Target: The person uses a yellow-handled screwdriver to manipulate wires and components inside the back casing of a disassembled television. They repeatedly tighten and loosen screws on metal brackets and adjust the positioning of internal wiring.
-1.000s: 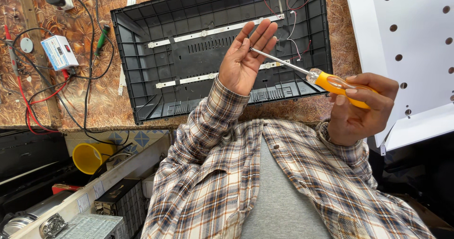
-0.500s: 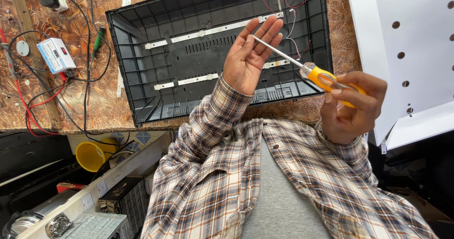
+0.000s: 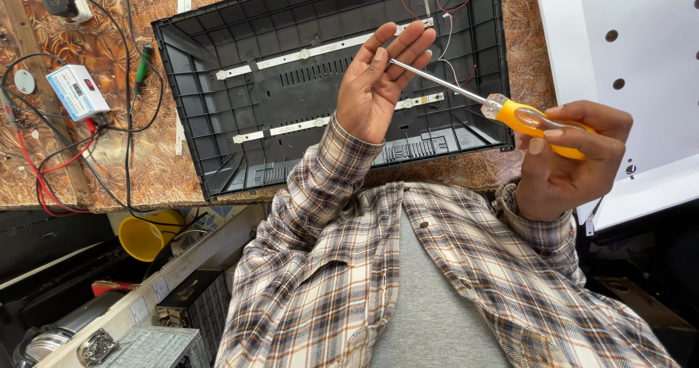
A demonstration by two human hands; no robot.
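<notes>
1. The right hand (image 3: 564, 157) is closed around the yellow handle of a screwdriver (image 3: 513, 115), thumb and fingers wrapped firmly. It is held up on the right, above the near edge of the table (image 3: 109, 171).
2. The bare steel shaft slants up and to the left, and its tip meets the fingers of the left hand (image 3: 373, 91). That hand is open, palm showing and fingers nearly straight. It grips nothing, and only the fingertips (image 3: 408, 44) touch the shaft's end.
3. Whether anything small sits on the tip cannot be told.
4. Both hands hover over a black ribbed plastic shell (image 3: 218, 91), which lies open side up. Pale strips (image 3: 320, 48) run across its floor and thin red wires (image 3: 451, 4) sit at its far right.
5. To handle the tip well, I judge the right hand should keep the handle quiet. The left fingers should work from the side of the point, not against it, and over the shell, so anything dropped lands inside.
6. To the left lie a small white box with leads (image 3: 76, 91) and a green-handled tool (image 3: 142, 69). A white perforated board (image 3: 641, 40) lies to the right.
</notes>
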